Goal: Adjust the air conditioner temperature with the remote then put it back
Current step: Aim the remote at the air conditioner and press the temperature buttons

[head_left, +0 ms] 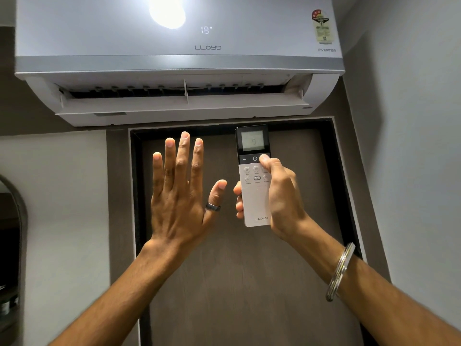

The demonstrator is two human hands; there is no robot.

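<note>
A white wall-mounted air conditioner (174,46) fills the top of the view, its flap open and its front display reading 18. My right hand (279,196) holds a white and black remote (253,203) upright below the unit, pointing up at it. My thumb rests on a button at the right of the remote's dark strip, beside the power symbol. The remote's small screen is lit. My left hand (179,191) is raised beside the remote with fingers spread, back towards me, holding nothing. A ring sits on its thumb.
A brown door (249,283) in a dark frame stands straight ahead under the unit. Pale walls lie to the left and right. A dark arched mirror edge (12,245) shows at the far left. A bright light reflection glares on the unit's front.
</note>
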